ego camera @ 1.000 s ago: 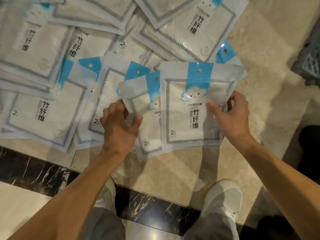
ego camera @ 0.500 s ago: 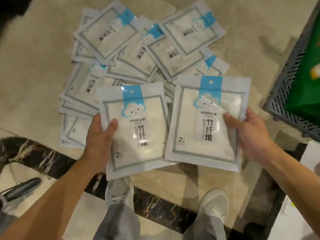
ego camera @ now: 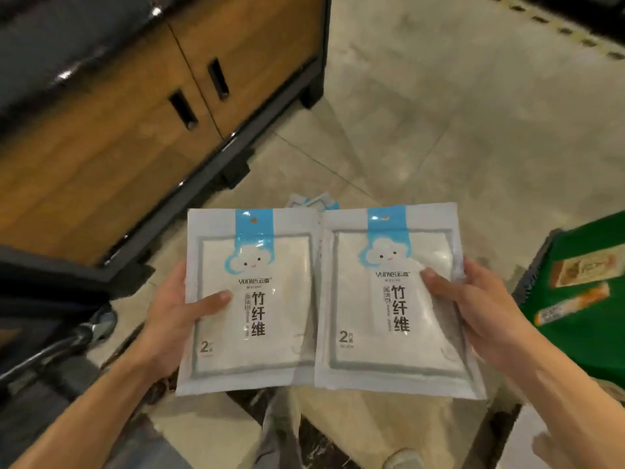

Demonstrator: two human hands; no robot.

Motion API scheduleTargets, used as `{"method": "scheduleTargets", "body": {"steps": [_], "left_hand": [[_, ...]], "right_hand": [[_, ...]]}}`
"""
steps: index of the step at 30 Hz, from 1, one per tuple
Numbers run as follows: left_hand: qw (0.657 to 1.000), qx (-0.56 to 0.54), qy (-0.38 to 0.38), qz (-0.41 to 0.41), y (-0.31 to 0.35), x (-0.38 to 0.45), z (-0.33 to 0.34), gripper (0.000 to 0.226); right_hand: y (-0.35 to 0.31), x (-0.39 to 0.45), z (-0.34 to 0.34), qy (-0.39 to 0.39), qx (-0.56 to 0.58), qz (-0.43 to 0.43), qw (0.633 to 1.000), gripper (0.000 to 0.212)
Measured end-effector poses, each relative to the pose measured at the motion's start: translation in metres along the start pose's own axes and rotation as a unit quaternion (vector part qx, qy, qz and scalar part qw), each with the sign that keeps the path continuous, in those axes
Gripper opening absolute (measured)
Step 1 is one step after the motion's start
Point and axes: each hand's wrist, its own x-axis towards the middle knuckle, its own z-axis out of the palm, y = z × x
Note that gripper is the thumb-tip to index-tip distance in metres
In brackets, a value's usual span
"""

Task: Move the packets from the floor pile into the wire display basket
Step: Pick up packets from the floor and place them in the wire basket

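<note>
Pinching one packet per hand — left hand [ego camera: 176,308] w/ left packet [ego camera: 250,299], right hand [ego camera: 473,306] w/ right packet [ego camera: 392,299] — thumbs clamped on slick film; they could slip if you swing.

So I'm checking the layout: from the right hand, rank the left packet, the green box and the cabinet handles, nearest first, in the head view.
From the right hand:
1. Green box, just to its right.
2. Left packet, across to the left.
3. Cabinet handles, upper left.
</note>
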Motion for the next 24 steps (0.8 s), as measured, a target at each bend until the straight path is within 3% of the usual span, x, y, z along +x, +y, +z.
{"method": "scheduleTargets", "body": {"steps": [2, 6, 12, 14, 16, 19, 24], "left_hand": [[1.000, -0.022, 0.002, 0.020, 0.051, -0.032, -0.026, 0.067], [0.997, -0.044, 0.041, 0.042, 0.141, -0.105, -0.084, 0.108], [0.983, -0.056, 0.119, 0.128, 0.240, -0.225, -0.160, 0.057], [0.978, -0.063, 0.143, 0.139, 0.251, -0.256, -0.173, 0.054], [0.971, -0.076, 0.159, 0.162, 0.266, -0.296, -0.183, 0.068], [0.960, -0.083, 0.186, 0.191, 0.283, -0.350, -0.192, 0.111], [0.935, -0.101, 0.242, 0.237, 0.284, -0.437, -0.187, 0.118]], "right_hand": [[-0.048, -0.033, 0.029, -0.018, -0.024, -0.028, 0.999, 0.020], [-0.133, -0.105, 0.080, -0.047, -0.043, -0.071, 0.995, 0.019], [-0.229, -0.220, 0.146, -0.115, -0.049, -0.133, 0.983, 0.019], [-0.245, -0.246, 0.162, -0.140, -0.052, -0.147, 0.978, 0.022], [-0.262, -0.278, 0.177, -0.181, -0.051, -0.163, 0.969, 0.023], [-0.280, -0.317, 0.190, -0.229, -0.042, -0.174, 0.957, 0.024], [-0.296, -0.355, 0.196, -0.306, -0.056, -0.206, 0.928, 0.029]]}}
